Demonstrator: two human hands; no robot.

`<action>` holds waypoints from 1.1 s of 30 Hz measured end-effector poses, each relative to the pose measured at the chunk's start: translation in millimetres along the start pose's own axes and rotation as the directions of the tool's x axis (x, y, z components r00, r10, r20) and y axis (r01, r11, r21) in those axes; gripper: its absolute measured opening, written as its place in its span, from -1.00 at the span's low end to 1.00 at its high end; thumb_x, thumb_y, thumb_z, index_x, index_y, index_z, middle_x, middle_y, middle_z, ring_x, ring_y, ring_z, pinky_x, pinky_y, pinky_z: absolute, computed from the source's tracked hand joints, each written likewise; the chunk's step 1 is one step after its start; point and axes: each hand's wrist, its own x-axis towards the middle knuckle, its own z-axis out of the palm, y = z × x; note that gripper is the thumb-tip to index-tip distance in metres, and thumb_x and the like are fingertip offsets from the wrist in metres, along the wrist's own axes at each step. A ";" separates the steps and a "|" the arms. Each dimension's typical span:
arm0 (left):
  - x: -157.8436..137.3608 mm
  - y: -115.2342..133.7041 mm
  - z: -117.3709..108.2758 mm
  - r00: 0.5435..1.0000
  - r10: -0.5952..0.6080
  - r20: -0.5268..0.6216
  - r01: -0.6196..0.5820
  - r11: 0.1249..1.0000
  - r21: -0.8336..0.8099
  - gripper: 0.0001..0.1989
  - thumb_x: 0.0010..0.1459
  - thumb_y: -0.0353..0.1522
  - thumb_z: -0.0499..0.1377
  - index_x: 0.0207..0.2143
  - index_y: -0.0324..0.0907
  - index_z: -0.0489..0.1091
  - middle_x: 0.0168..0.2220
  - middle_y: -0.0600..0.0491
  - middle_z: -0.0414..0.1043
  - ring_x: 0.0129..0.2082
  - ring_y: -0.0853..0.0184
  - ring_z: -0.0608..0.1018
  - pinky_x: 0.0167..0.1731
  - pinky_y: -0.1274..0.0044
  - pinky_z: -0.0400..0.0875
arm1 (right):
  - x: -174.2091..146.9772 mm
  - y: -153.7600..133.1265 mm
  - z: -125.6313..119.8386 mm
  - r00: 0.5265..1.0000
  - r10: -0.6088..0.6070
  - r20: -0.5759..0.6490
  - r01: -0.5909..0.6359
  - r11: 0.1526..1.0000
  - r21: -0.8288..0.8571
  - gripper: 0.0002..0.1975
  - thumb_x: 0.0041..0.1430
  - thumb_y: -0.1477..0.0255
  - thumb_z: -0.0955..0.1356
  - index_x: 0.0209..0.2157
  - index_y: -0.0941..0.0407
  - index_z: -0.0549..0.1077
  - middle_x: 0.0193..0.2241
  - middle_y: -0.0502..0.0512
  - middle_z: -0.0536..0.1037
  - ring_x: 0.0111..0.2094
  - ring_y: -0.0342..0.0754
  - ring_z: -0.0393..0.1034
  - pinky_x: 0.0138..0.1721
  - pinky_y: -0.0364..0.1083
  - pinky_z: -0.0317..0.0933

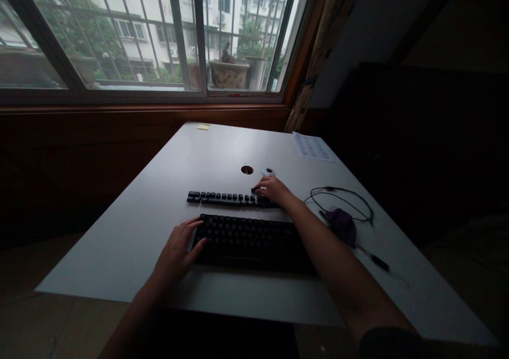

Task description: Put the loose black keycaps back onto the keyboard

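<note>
A small dark keycap (253, 190) appeared pinched in your right hand (273, 190), at the far side of the keycap rows (233, 203); one-by-one handling seemed the step underway. Nearer on the worktop (159, 189), your left hand (178, 246) lay spread-fingered at the left end of the keyboard (250, 239), and the next move seemed to call for steady precision.

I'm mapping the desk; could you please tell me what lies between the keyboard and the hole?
In the head view, rows of black keycaps lie between the keyboard and the hole, with the right hand over their right end.
</note>
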 end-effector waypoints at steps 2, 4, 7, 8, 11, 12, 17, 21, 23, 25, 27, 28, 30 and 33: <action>-0.2 0.2 0.2 1.000 -0.005 0.006 0.005 1.000 -0.008 -0.61 0.35 -0.24 0.14 0.20 -0.06 0.27 0.25 -0.08 0.33 0.21 0.09 0.40 0.18 0.15 0.35 | -0.1 -3.7 -1.7 1.000 0.003 -0.013 -0.003 1.000 0.027 -0.92 0.15 0.45 0.50 -0.29 0.02 0.68 -0.25 0.14 0.61 -0.13 0.08 0.36 -0.01 0.08 0.24; -0.3 0.5 0.0 1.000 -0.011 0.013 0.011 1.000 -0.018 -0.60 0.36 -0.24 0.13 0.21 -0.06 0.26 0.26 -0.10 0.32 0.22 0.08 0.39 0.18 0.14 0.34 | -0.7 -9.9 -5.2 1.000 0.004 -0.030 -0.002 0.998 0.066 -0.94 0.15 0.46 0.50 -0.31 0.04 0.67 -0.26 0.14 0.60 -0.13 0.06 0.38 -0.01 0.07 0.26; 0.4 1.0 -1.7 1.000 0.000 0.002 0.000 0.999 -0.039 -0.62 0.37 -0.26 0.13 0.20 -0.07 0.26 0.25 -0.12 0.32 0.22 0.07 0.39 0.18 0.11 0.32 | -4.1 -24.8 -13.5 0.998 0.002 -0.068 0.008 0.989 0.146 -0.92 0.20 0.45 0.47 -0.25 0.05 0.65 -0.22 0.11 0.59 -0.19 -0.02 0.44 -0.06 0.01 0.31; 0.8 1.3 -2.6 1.000 0.004 -0.007 -0.005 0.999 -0.046 -0.63 0.37 -0.26 0.12 0.19 -0.07 0.27 0.24 -0.12 0.33 0.21 0.07 0.39 0.18 0.10 0.32 | -6.1 -31.1 -16.5 0.997 0.002 -0.083 0.013 0.985 0.174 -0.91 0.22 0.44 0.45 -0.23 0.04 0.64 -0.21 0.10 0.58 -0.21 -0.04 0.46 -0.08 -0.01 0.33; 2.1 2.6 -6.3 0.999 0.001 -0.042 -0.003 0.998 -0.066 -0.69 0.38 -0.28 0.12 0.14 -0.06 0.33 0.20 -0.10 0.37 0.18 0.07 0.41 0.17 0.09 0.32 | -14.7 -52.6 -24.4 0.993 -0.011 -0.119 0.040 0.967 0.252 -0.88 0.26 0.41 0.42 -0.19 0.03 0.63 -0.20 0.08 0.58 -0.24 -0.08 0.49 -0.11 -0.06 0.37; 2.5 3.4 -7.6 0.998 -0.008 -0.054 0.004 0.997 -0.074 -0.70 0.38 -0.28 0.12 0.12 -0.05 0.35 0.18 -0.09 0.39 0.17 0.08 0.42 0.16 0.09 0.32 | -18.3 -60.2 -26.3 0.992 -0.017 -0.125 0.050 0.961 0.271 -0.88 0.27 0.40 0.42 -0.19 0.02 0.63 -0.21 0.07 0.58 -0.25 -0.10 0.49 -0.12 -0.07 0.38; 4.9 12.0 -13.6 0.989 -0.011 -0.149 -0.006 0.994 -0.112 -0.78 0.36 -0.31 0.14 0.03 -0.04 0.44 0.05 -0.04 0.47 0.07 0.13 0.49 0.09 0.18 0.41 | -41.3 -97.3 -32.1 0.986 0.010 -0.165 0.070 0.880 0.470 -0.82 0.23 0.33 0.43 -0.13 0.01 0.61 -0.21 0.07 0.60 -0.25 -0.09 0.53 -0.12 -0.05 0.43; 11.2 26.2 -16.6 0.976 0.070 -0.206 -0.096 0.988 -0.120 -0.78 0.33 -0.37 0.17 0.00 -0.03 0.47 -0.06 0.00 0.51 -0.04 0.18 0.55 -0.04 0.31 0.51 | -63.9 -125.9 -37.2 0.989 0.103 -0.101 0.002 0.692 0.722 -0.66 0.15 0.32 0.48 -0.02 0.01 0.54 -0.21 0.05 0.65 -0.19 -0.06 0.59 -0.05 0.01 0.46; 16.4 35.3 -16.2 0.970 0.133 -0.204 -0.164 0.976 -0.142 -0.77 0.31 -0.40 0.19 0.01 -0.03 0.46 -0.10 0.00 0.51 -0.10 0.23 0.57 -0.09 0.37 0.54 | -74.7 -139.2 -40.6 0.990 0.117 -0.073 -0.016 0.627 0.779 -0.61 0.13 0.34 0.49 0.02 0.00 0.51 -0.20 0.04 0.65 -0.18 -0.06 0.59 -0.03 0.03 0.47; 22.4 44.2 -14.1 0.963 0.200 -0.183 -0.229 0.960 -0.159 -0.74 0.31 -0.41 0.20 0.03 -0.05 0.44 -0.12 0.00 0.51 -0.14 0.27 0.58 -0.12 0.41 0.55 | -84.2 -150.7 -43.8 0.991 0.120 -0.058 -0.028 0.610 0.792 -0.60 0.13 0.38 0.49 0.03 -0.02 0.49 -0.21 0.02 0.65 -0.18 -0.07 0.59 -0.05 0.02 0.47; 27.9 51.4 -10.5 0.950 0.269 -0.159 -0.295 0.940 -0.172 -0.72 0.32 -0.42 0.20 0.07 -0.05 0.42 -0.13 0.00 0.51 -0.15 0.29 0.59 -0.13 0.43 0.56 | -92.2 -160.1 -45.8 0.991 0.123 -0.055 -0.034 0.623 0.781 -0.58 0.12 0.41 0.49 0.03 -0.03 0.48 -0.22 0.01 0.65 -0.20 -0.08 0.59 -0.08 0.00 0.47; 30.3 54.0 -8.3 0.941 0.304 -0.148 -0.328 0.928 -0.177 -0.71 0.32 -0.41 0.20 0.08 -0.05 0.42 -0.13 -0.01 0.52 -0.16 0.30 0.59 -0.14 0.45 0.56 | -95.8 -163.9 -46.2 0.991 0.125 -0.055 -0.036 0.633 0.773 -0.57 0.11 0.42 0.49 0.04 -0.03 0.48 -0.22 0.00 0.66 -0.21 -0.08 0.58 -0.10 -0.01 0.47; 33.8 57.3 -3.7 0.923 0.366 -0.119 -0.383 0.905 -0.185 -0.68 0.32 -0.41 0.20 0.11 -0.05 0.40 -0.12 -0.02 0.52 -0.16 0.31 0.60 -0.15 0.46 0.57 | -102.0 -169.8 -46.1 0.991 0.125 -0.054 -0.040 0.646 0.762 -0.56 0.11 0.42 0.49 0.05 -0.05 0.47 -0.23 -0.01 0.66 -0.22 -0.08 0.58 -0.12 -0.02 0.47; 36.1 59.3 2.4 0.896 0.437 -0.082 -0.444 0.874 -0.197 -0.66 0.33 -0.42 0.20 0.13 -0.05 0.39 -0.12 -0.02 0.52 -0.15 0.31 0.59 -0.15 0.45 0.56 | -109.7 -175.7 -44.2 0.989 0.137 -0.049 -0.050 0.640 0.766 -0.55 0.12 0.41 0.49 0.06 -0.06 0.46 -0.23 -0.02 0.66 -0.22 -0.07 0.58 -0.13 -0.02 0.47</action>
